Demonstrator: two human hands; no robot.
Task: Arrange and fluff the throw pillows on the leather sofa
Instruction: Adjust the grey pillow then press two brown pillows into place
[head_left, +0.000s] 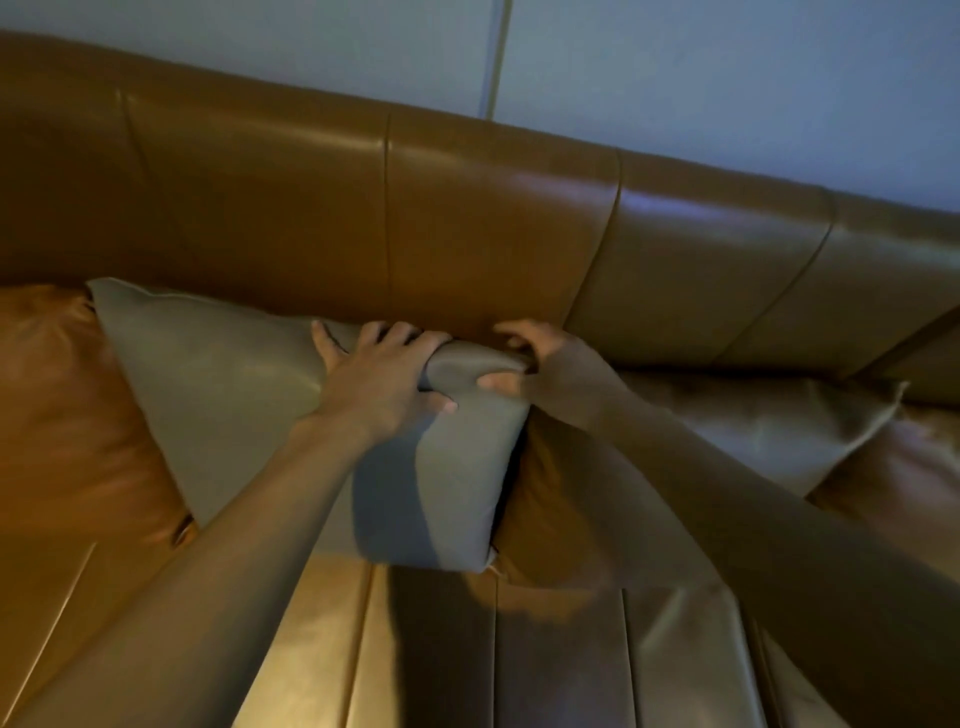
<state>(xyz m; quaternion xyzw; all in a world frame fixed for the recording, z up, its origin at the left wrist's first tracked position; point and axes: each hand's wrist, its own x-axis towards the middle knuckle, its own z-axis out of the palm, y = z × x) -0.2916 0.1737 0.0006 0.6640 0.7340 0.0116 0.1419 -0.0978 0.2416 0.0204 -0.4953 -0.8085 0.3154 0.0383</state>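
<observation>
Grey pillow (223, 384) against tan leather sofa (467, 218), my left hand (384, 379) and right hand (530, 353) both clenched on its top corner, second pillow (769, 421) beside.

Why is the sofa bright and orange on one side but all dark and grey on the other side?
Head view: warm light falls on the leather sofa at the left; the right is dim and bluish. The arms cast a shadow on the grey pillow and the seat. A pale sheen of glare streaks the backrest. The wide lens bends the sofa's top edge.
</observation>
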